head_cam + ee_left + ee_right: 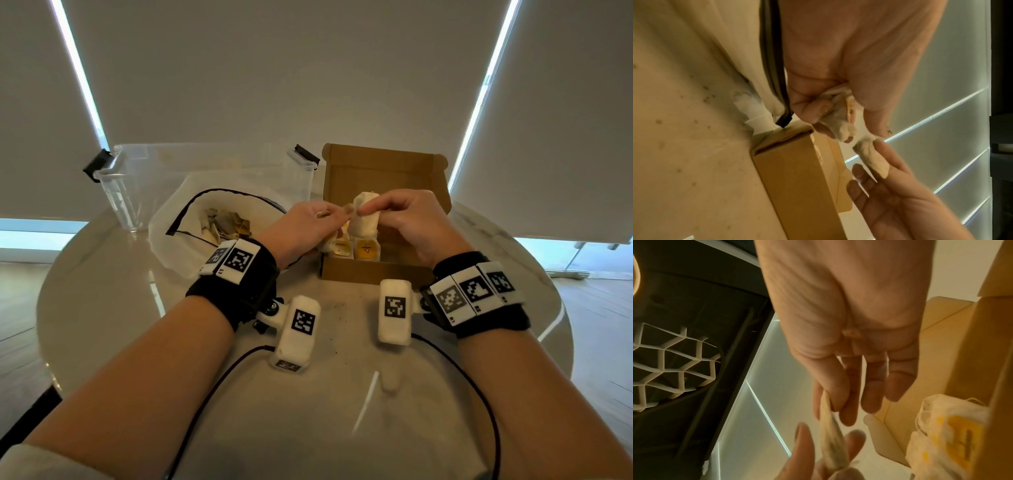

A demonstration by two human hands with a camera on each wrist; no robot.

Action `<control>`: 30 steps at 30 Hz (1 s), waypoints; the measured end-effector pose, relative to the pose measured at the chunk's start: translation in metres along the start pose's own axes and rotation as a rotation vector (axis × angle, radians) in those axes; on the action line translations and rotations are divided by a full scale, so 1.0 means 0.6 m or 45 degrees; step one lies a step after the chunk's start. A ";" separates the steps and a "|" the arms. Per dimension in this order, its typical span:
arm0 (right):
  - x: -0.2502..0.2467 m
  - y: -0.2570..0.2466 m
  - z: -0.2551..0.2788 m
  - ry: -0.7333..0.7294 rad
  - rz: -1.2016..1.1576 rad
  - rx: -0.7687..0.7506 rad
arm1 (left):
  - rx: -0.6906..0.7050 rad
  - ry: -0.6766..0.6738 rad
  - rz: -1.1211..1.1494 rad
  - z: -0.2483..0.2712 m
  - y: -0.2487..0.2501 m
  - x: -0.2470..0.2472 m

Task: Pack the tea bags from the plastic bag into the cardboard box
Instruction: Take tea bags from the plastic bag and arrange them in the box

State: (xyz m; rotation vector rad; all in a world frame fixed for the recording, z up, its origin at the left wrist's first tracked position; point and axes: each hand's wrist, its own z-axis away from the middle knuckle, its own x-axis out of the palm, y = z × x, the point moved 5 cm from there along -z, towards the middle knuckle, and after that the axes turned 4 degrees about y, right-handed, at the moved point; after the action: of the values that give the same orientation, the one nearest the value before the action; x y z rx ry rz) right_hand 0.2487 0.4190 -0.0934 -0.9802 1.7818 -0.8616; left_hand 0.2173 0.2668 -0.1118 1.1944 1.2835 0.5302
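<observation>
Far left on the tabletop: clear plastic bin, then plastic bag of tea bags. Left hand clutching several tea bags (bunched in curled fingers). Right hand pinching one tea bag above the open cardboard box, more inside.

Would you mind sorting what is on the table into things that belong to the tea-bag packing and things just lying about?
Part of the job:
- plastic bag with tea bags inside
- cardboard box, open, some tea bags in it
- tea bag pinched by the right hand
- bunch of tea bags held in the left hand

Lying about:
- clear plastic tub behind the bag
</observation>
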 end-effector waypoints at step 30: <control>0.019 0.054 -0.009 -0.339 0.517 0.473 | -0.226 0.002 -0.169 -0.012 -0.034 -0.001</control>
State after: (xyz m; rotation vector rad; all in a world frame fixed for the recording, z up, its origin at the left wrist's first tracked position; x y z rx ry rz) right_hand 0.2319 0.4243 -0.1236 -0.4457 1.4532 -0.7273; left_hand 0.2048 0.2619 -0.1284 0.9549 1.2791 0.5356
